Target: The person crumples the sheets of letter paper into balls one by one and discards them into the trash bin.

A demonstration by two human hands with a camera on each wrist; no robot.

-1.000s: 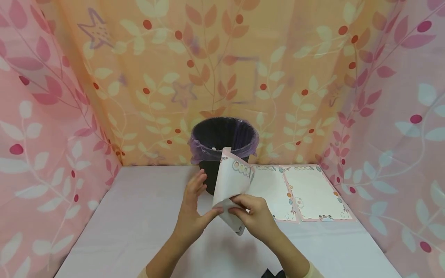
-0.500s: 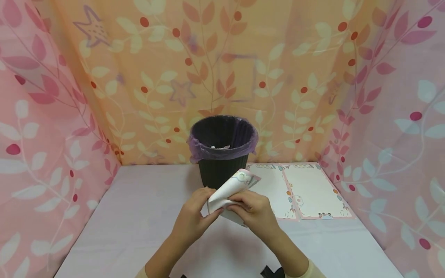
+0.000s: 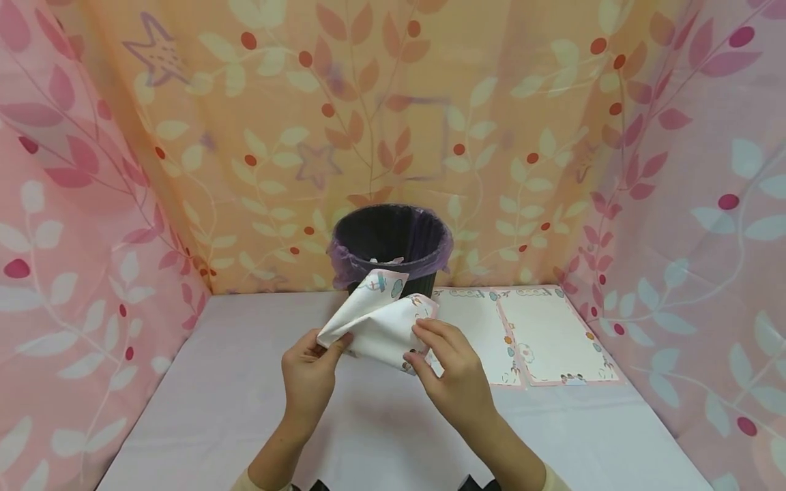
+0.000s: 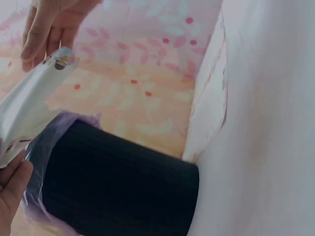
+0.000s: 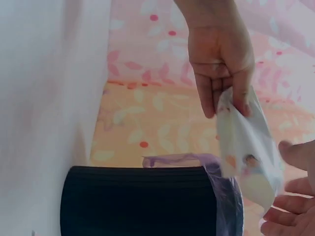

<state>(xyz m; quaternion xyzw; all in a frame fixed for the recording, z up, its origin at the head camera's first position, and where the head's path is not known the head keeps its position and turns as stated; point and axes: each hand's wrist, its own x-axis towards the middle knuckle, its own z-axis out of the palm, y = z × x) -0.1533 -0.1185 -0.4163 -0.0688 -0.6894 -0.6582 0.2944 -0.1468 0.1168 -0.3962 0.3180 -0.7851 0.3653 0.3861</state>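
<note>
A folded sheet of white paper point(image 3: 388, 334) with a pink, printed border is held up over the table, in front of the bin. My left hand point(image 3: 308, 382) pinches its left corner between thumb and fingers. At its right edge is my right hand point(image 3: 457, 372), fingers and thumb spread and nearly straight, the fingertips close to or touching the printed edge. The right wrist view shows the paper point(image 5: 246, 147) hanging from the left hand point(image 5: 221, 59), with the right hand point(image 5: 295, 196) beside it, fingers apart.
Behind the paper stands a black bin point(image 3: 424, 283) with a purple bag liner point(image 3: 346, 266) over its rim; white scraps point(image 3: 387, 260) show inside. Two bordered sheets point(image 3: 568, 341) lie side by side at the table's back right. Patterned curtains point(image 3: 295, 170) enclose the back and sides.
The paper has gone from a tight fold between both hands to a more opened, wider shape. My left hand has shifted left with its corner, and the right hand's fingers have loosened and straightened.
</note>
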